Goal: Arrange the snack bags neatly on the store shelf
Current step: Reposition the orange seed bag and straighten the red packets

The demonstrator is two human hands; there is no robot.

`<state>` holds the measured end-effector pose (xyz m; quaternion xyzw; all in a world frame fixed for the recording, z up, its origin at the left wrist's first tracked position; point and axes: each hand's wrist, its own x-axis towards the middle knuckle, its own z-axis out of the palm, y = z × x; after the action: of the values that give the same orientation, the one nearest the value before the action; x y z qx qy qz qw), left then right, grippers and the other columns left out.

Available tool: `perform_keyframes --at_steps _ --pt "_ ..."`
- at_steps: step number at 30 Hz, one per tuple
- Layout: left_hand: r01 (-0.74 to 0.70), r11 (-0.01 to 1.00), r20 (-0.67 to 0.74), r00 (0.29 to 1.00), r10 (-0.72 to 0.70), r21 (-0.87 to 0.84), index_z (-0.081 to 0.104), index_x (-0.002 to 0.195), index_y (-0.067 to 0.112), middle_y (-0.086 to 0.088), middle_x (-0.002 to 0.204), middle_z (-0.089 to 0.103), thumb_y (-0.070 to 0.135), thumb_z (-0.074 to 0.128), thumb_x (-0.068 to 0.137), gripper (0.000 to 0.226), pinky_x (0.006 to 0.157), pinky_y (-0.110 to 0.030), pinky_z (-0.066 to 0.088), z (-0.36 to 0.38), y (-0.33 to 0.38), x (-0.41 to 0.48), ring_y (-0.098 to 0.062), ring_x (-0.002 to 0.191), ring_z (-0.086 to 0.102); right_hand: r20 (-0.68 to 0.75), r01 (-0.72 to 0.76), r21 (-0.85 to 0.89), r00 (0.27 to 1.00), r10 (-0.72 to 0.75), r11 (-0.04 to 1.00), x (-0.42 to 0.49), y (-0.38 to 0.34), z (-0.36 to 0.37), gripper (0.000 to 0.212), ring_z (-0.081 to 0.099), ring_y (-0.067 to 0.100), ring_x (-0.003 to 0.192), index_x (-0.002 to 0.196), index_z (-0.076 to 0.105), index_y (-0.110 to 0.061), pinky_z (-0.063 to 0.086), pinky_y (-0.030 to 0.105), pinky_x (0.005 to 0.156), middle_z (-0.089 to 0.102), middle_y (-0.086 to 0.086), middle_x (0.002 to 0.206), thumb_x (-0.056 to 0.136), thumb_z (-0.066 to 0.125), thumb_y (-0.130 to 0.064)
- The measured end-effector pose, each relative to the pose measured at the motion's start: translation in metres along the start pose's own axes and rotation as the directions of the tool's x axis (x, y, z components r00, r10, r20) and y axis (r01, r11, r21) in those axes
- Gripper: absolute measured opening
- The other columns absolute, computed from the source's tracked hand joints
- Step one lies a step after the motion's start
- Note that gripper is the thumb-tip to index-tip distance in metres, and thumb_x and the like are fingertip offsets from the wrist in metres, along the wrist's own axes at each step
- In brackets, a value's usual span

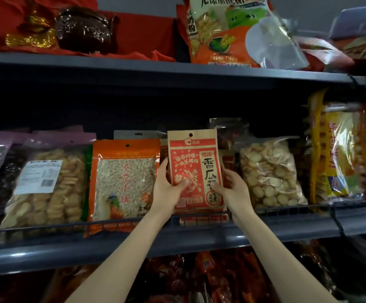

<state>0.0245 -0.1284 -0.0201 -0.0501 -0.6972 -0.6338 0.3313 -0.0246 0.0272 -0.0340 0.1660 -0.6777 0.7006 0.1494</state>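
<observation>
Kraft-paper bag [196, 171] printed "香瓜子" gripped upright by left hand [166, 189] and right hand [234, 190].

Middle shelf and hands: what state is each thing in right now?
Kraft bag: upright, held by both hands above the shelf rail.
Left hand: gripping the bag's left edge.
Right hand: gripping its lower right edge.
Orange bag: upright, leaning back, sealed.
Cracker bag: leaning back, label showing.
Biscuit bag: slumped, tilted.
Yellow bag: standing, crumpled.
</observation>
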Motion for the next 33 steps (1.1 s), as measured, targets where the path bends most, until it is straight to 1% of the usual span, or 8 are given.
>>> perform_keyframes --at_steps 2,4,7,11,17,21,28,33 --pt "0.003 1.000 -0.001 1.000 -0.003 0.006 0.032 0.143 0.026 0.003 0.126 0.058 0.013 0.073 0.080 0.076 0.090 -0.038 0.052 -0.001 -0.008 0.004 -0.011 0.113 0.057 -0.008 -0.026 -0.035 1.000 0.026 0.999 0.003 0.003 -0.006 0.060 0.063 0.018 0.102 0.130 0.045 -0.020 0.057 0.040 0.082 0.060 0.003 0.124 0.079 0.074 -0.031" --pt "0.023 1.000 0.002 1.000 -0.023 0.000 0.032 0.143 0.027 0.004 0.123 0.059 0.014 0.074 0.079 0.077 0.092 -0.044 0.052 -0.002 -0.012 0.009 -0.014 0.113 0.058 0.071 -0.134 0.070 0.989 0.129 0.989 0.007 0.003 -0.011 0.075 0.063 0.009 0.089 0.139 0.035 -0.017 0.054 0.023 0.064 0.061 0.000 0.119 0.078 0.075 -0.033" --pt "0.062 0.998 0.043 0.997 -0.062 0.017 0.033 0.140 0.029 0.012 0.111 0.061 0.012 0.074 0.079 0.075 0.091 -0.041 0.050 -0.001 -0.013 0.014 -0.008 0.101 0.059 0.202 -0.188 0.088 0.965 0.167 0.978 0.012 0.001 -0.016 0.059 0.064 0.005 0.082 0.126 0.042 -0.013 0.049 0.013 0.050 0.066 -0.002 0.107 0.079 0.075 -0.025" --pt "0.162 0.986 0.169 0.973 -0.155 -0.028 0.031 0.137 0.040 0.009 0.114 0.064 0.010 0.073 0.079 0.077 0.097 -0.047 0.048 0.003 -0.020 0.020 -0.013 0.106 0.060 0.148 -0.108 0.121 0.985 0.090 0.987 0.014 0.008 -0.010 0.041 0.064 0.006 0.081 0.109 0.041 -0.021 0.052 0.019 0.057 0.063 -0.008 0.094 0.082 0.072 -0.016" --pt "0.096 0.989 0.150 0.986 -0.080 -0.109 0.018 0.145 0.039 0.005 0.125 0.057 0.007 0.076 0.076 0.096 0.095 -0.047 0.050 0.015 -0.025 0.025 -0.015 0.115 0.056 0.071 0.006 0.145 0.997 -0.016 0.989 0.026 0.006 -0.003 0.060 0.066 0.021 0.103 0.138 0.040 -0.013 0.056 0.045 0.087 0.066 0.006 0.117 0.085 0.068 -0.011" --pt "0.002 0.999 0.165 0.986 0.006 -0.046 0.008 0.147 0.041 0.013 0.121 0.051 0.012 0.076 0.077 0.102 0.097 -0.043 0.049 0.023 -0.018 0.037 -0.009 0.116 0.052 0.065 0.042 0.136 0.997 -0.051 0.990 0.040 0.002 -0.005 0.049 0.065 0.019 0.106 0.132 0.046 -0.017 0.055 0.045 0.089 0.066 0.004 0.119 0.088 0.064 -0.008" --pt "0.056 0.988 0.315 0.944 -0.100 0.145 0.009 0.145 0.037 0.007 0.127 0.053 0.008 0.076 0.075 0.102 0.103 -0.042 0.044 0.012 -0.030 0.026 -0.009 0.117 0.051 0.241 -0.054 -0.074 0.968 0.070 0.996 0.031 0.013 -0.011 0.040 0.065 0.014 0.101 0.110 0.055 -0.026 0.056 0.033 0.078 0.069 -0.003 0.107 0.085 0.059 0.005" --pt "0.053 0.976 0.332 0.935 -0.123 0.211 0.003 0.145 0.032 0.006 0.127 0.052 0.010 0.082 0.069 0.111 0.103 -0.040 0.044 0.004 -0.031 0.020 -0.010 0.118 0.051 0.343 0.026 -0.164 0.939 0.032 0.986 0.028 0.013 -0.023 0.054 0.066 0.011 0.105 0.130 0.052 -0.020 0.055 0.036 0.089 0.069 -0.003 0.115 0.081 0.070 -0.004"
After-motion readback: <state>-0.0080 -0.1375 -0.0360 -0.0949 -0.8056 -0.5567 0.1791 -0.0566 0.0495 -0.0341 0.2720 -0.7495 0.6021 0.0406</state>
